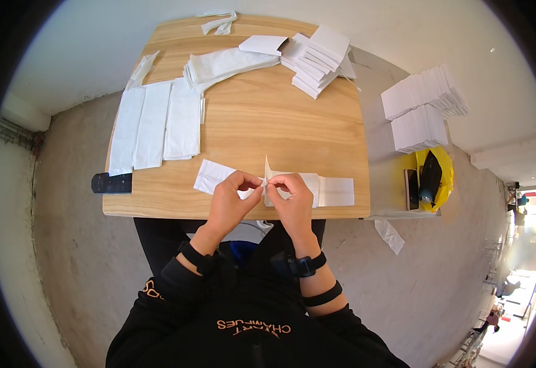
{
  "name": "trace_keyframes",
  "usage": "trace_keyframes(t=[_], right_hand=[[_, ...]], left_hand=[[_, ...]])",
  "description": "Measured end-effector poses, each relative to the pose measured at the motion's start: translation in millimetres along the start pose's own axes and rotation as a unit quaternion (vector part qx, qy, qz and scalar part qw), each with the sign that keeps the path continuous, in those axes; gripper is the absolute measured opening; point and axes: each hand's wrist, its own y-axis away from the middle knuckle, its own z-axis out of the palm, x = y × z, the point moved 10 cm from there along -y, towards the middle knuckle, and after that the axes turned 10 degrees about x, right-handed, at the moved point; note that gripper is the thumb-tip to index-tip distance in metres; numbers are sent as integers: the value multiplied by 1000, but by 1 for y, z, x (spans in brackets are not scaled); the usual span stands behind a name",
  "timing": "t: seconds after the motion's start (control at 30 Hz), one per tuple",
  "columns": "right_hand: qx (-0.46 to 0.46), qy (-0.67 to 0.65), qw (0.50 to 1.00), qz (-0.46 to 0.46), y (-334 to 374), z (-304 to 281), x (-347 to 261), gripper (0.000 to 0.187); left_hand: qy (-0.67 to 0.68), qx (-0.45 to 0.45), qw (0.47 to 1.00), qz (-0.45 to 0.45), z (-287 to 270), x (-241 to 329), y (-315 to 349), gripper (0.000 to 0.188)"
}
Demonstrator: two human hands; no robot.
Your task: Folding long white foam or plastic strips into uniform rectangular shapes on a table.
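Observation:
Near the table's front edge, my left hand [236,197] and my right hand [293,200] almost meet, thumb and forefinger of each closed in a pinch. Between them a white folded card [336,191] is gripped, one thin flap of it standing up at the fingertips. Its creased panels stretch out flat to the right, past my right hand. Under and beside my left hand lies a flat white packet [212,175], slightly askew. Whether this packet joins the card is hidden by my fingers.
Flat white sleeves [153,126] lie in rows at the left, with another stack [231,64] behind. White cartons [318,61] are heaped at the far right. On the grey side surface stand more carton stacks [421,98], a phone [411,189] and a yellow bag [444,178] holding a dark bottle.

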Motion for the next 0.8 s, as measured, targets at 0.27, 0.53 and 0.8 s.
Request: trace_keyframes(t=[0.27, 0.53, 0.8], right_hand=[[-29, 53, 998, -16, 4, 5, -7, 6], [18, -47, 990, 131, 14, -13, 48, 11], [-87, 177, 978, 64, 36, -32, 34, 46]], left_hand=[[-13, -10, 1000, 6, 3, 3, 2, 10], [-35, -32, 996, -70, 2, -36, 4, 19], [-200, -98, 969, 111, -1, -42, 24, 35]])
